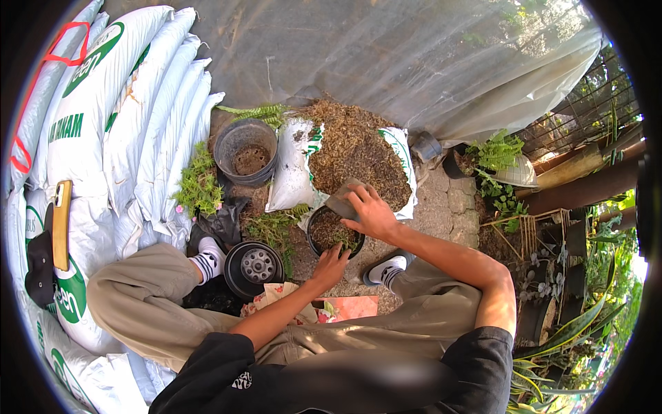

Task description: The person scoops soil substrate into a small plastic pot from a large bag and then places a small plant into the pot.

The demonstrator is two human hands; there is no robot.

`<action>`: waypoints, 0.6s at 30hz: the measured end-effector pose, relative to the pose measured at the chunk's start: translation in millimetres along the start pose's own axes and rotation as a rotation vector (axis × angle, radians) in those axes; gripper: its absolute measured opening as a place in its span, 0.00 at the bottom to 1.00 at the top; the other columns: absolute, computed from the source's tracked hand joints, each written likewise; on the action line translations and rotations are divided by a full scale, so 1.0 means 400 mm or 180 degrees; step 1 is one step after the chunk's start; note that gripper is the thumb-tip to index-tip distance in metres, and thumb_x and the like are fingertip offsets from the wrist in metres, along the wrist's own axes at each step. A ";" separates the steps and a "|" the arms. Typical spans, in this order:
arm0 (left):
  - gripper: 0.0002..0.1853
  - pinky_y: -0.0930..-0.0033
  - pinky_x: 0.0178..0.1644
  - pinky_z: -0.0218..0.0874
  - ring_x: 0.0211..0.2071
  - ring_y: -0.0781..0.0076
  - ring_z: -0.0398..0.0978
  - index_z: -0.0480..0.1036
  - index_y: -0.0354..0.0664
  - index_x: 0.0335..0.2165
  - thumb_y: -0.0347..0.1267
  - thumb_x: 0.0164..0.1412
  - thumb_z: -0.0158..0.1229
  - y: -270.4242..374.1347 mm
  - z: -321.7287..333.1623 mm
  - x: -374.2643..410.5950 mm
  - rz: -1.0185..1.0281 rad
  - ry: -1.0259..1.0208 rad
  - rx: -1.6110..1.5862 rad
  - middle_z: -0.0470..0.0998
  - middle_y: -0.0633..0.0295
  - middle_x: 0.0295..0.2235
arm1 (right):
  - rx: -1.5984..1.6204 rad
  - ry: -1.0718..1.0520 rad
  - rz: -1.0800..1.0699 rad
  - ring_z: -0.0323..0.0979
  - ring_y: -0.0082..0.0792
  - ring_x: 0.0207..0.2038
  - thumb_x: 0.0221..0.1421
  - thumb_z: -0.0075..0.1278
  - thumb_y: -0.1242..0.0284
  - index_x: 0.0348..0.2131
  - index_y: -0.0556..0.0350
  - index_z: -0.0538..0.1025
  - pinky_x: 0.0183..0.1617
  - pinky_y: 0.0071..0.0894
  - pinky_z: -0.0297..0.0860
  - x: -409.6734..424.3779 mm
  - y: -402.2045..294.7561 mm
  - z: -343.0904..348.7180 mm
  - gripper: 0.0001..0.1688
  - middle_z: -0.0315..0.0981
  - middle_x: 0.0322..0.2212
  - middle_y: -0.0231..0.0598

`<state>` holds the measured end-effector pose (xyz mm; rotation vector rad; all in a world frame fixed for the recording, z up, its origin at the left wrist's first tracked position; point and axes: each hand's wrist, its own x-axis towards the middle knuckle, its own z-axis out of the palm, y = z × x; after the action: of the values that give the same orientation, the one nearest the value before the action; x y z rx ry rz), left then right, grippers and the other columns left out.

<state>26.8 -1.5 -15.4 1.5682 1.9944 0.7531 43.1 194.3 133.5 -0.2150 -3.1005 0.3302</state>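
Observation:
A round black plastic pot [312, 234] with brown growing mix [328, 227] in it stands on the paving between my feet. My right hand [368, 211] grips a small grey-brown scoop-like container [343, 201], tilted over the far rim of that pot. My left hand [332, 266] is at the near rim, its fingertips by a small green plant [339, 239] in the mix; whether they pinch it is hidden. Just beyond the pot, a heap of brown planting mix [357, 150] lies on an opened white sack [290, 168].
White filled sacks [150, 119] are stacked at the left, with a phone [62, 222] on them. A large grey pot [246, 150], a flowering plant [199, 181] and black pots [253, 266] stand left of centre. A fern [499, 150] and a wire rack [527, 227] are at the right.

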 end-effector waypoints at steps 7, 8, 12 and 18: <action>0.24 0.47 0.58 0.54 0.57 0.41 0.63 0.63 0.35 0.55 0.35 0.64 0.51 -0.009 -0.016 0.010 -0.0206 -0.0082 -0.0328 0.60 0.36 0.58 | 0.0603 -0.0003 0.0592 0.65 0.57 0.53 0.49 0.61 0.54 0.50 0.56 0.66 0.54 0.51 0.67 0.010 0.002 -0.018 0.37 0.63 0.51 0.49; 0.25 0.47 0.58 0.55 0.56 0.42 0.63 0.63 0.35 0.56 0.36 0.64 0.52 -0.010 -0.025 0.015 -0.0274 -0.0112 -0.0460 0.60 0.38 0.58 | 0.0757 -0.0009 0.0671 0.66 0.57 0.52 0.49 0.61 0.53 0.50 0.57 0.66 0.54 0.50 0.67 0.012 0.009 -0.018 0.38 0.64 0.50 0.50; 0.31 0.46 0.57 0.56 0.59 0.44 0.60 0.63 0.37 0.57 0.44 0.62 0.55 -0.018 -0.088 0.038 -0.0202 0.0100 -0.0395 0.61 0.43 0.58 | 0.1206 0.0078 0.0957 0.67 0.57 0.52 0.49 0.59 0.48 0.51 0.59 0.65 0.53 0.49 0.66 0.002 0.042 -0.023 0.42 0.65 0.50 0.53; 0.38 0.46 0.62 0.51 0.64 0.45 0.52 0.58 0.37 0.60 0.53 0.64 0.48 -0.075 -0.111 0.089 0.0071 -0.0278 0.0289 0.57 0.43 0.61 | 0.1382 0.0414 0.1100 0.68 0.58 0.50 0.49 0.57 0.46 0.53 0.60 0.63 0.52 0.50 0.67 -0.007 0.079 -0.021 0.45 0.65 0.49 0.58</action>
<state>-32.2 22.3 -4.9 1.6484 1.9754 0.5993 50.6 226.2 134.9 -0.7233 -2.7626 0.9362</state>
